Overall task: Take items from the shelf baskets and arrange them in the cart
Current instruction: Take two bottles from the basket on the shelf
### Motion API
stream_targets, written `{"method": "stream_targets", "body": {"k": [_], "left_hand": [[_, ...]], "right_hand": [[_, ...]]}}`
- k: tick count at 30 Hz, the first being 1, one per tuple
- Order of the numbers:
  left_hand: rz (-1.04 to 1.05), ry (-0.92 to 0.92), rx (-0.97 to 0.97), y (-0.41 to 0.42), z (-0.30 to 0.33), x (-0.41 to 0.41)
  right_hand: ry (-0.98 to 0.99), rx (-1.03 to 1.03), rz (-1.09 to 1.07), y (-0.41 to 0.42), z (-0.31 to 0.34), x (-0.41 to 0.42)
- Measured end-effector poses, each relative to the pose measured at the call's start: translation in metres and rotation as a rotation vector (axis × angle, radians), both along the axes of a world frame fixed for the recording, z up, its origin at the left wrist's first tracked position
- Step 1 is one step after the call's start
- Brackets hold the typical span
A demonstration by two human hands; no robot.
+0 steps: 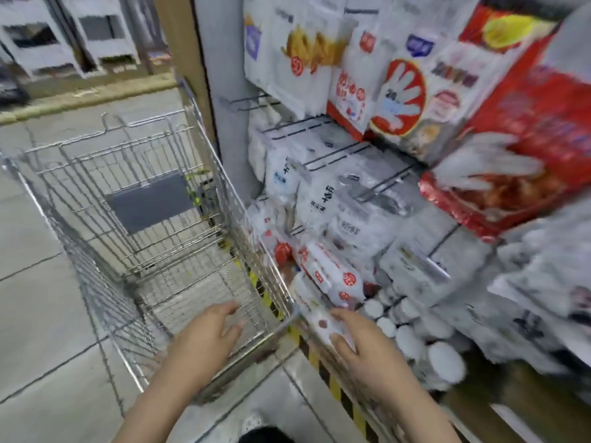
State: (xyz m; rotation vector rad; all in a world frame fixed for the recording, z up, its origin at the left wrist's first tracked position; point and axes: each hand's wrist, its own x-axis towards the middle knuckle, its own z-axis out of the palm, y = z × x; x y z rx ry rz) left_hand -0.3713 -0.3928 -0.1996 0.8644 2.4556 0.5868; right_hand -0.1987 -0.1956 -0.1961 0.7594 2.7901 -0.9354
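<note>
- My right hand (361, 340) is on a white pack (323, 321) at the shelf's (460, 238) low front edge, just beside the cart's (134, 199) near right corner, a short lift away; whether I'm gripping it, I cannot tell.
- My left hand (208, 334) hovers over the cart, fingers loose, holding nothing, ready to receive.
- The cart looks bare inside.
- The labels are blurred: red roundels on the pack, nothing readable.

A single head-worn view looks steeply down, close over the cart (153, 199) and shelf baskets (367, 174).

Wire cart (134, 199) beside stocked shelf baskets (345, 161)
</note>
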Motion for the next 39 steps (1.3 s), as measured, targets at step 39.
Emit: {"method": "stream_targets", "body": {"k": [39], "left_hand": [[-0.883, 0.001, 0.759, 0.310, 0.186, 0.359]], "right_hand": [[0.493, 0.522, -0.820, 0.115, 0.182, 0.459]]}}
